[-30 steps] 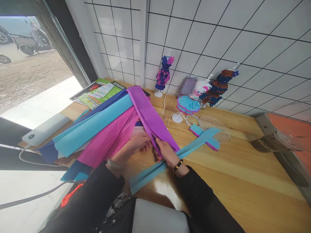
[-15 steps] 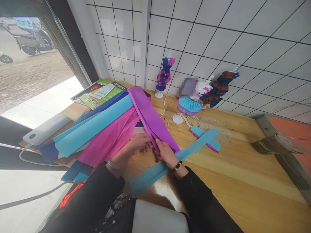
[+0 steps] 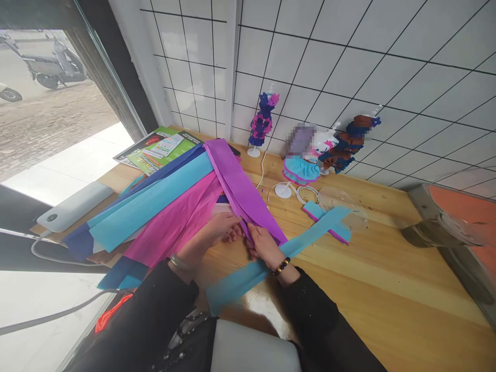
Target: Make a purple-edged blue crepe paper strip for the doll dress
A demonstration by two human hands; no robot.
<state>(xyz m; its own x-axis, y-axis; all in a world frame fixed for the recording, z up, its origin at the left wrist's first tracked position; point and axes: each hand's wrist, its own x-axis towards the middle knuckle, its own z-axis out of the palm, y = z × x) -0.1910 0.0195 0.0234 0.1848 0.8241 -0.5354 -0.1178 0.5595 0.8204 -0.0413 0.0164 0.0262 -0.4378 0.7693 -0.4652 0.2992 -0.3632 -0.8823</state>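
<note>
A long strip of purple crepe paper point(image 3: 248, 191) slants over the table, its near edge by my hands. My left hand point(image 3: 225, 227) is closed in a pinch at that edge, fingers curled below it. Just right of it, my right hand point(image 3: 264, 242) is closed around what look like small dark scissors point(image 3: 244, 223), mostly hidden by fingers and paper. A light blue crepe strip point(image 3: 306, 240) passes under my right wrist. Left of my hands lie a pink crepe sheet point(image 3: 174, 219) and a folded blue crepe strip point(image 3: 151, 201).
Small dress stands, one with a navy and pink dress point(image 3: 261, 121), line the tiled wall. A tape roll point(image 3: 308, 195) and cut blue pieces point(image 3: 341, 231) lie right. Magazines point(image 3: 163, 147) and a white device point(image 3: 75, 206) sit left; a glass jar point(image 3: 426, 231) stands far right.
Both hands keep nearly the same place at the purple paper's edge. The dark tool between them shows slightly less, and the paper edge there has shifted a little.
</note>
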